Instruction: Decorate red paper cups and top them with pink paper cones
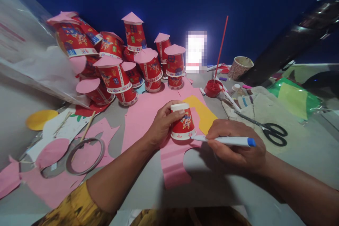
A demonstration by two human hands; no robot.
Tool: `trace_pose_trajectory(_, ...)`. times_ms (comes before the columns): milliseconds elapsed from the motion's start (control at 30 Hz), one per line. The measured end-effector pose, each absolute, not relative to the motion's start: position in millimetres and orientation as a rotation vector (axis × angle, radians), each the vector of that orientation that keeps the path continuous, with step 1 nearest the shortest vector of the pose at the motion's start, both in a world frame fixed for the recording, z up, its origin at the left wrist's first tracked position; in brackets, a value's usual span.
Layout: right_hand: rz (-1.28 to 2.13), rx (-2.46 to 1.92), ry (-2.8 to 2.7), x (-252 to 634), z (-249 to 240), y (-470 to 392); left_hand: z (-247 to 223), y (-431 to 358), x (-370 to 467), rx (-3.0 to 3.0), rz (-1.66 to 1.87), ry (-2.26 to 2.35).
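Note:
My left hand (165, 122) is closed round a red printed paper cup (183, 123), which stands upside down with its wide white rim towards the table. Pink marks show on that rim. In my right hand (235, 144) is a white marker pen (229, 141) with a blue end, held nearly level. Its tip meets the cup's rim at the lower right. Beneath the cup lies pink paper (143, 113) with curved cut-outs, and a yellow paper piece (202, 113) lies just behind my right hand.
Stacked red cups with pink cone tops (113, 74) fill the back left. A tape roll (84, 157) and pink scraps (39, 183) lie left. At right are black-handled scissors (274, 132), a red paint pot (212, 89) holding a stick, a patterned cup (240, 67) and a green packet (296, 97).

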State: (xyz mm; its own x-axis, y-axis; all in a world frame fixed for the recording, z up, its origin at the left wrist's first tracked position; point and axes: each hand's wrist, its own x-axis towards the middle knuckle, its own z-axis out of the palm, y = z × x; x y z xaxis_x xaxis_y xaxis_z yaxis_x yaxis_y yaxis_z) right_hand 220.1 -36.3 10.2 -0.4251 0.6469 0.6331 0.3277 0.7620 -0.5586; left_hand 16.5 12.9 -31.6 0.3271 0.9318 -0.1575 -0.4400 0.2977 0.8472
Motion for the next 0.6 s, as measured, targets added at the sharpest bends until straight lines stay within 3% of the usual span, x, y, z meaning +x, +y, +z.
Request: trace_pose_trajectory(600, 0.437, -0.765, -2.054, 221.2, 9.1, -35.9, -29.5, 12.9, 17.6, 0.771, 1.035, 0.772)
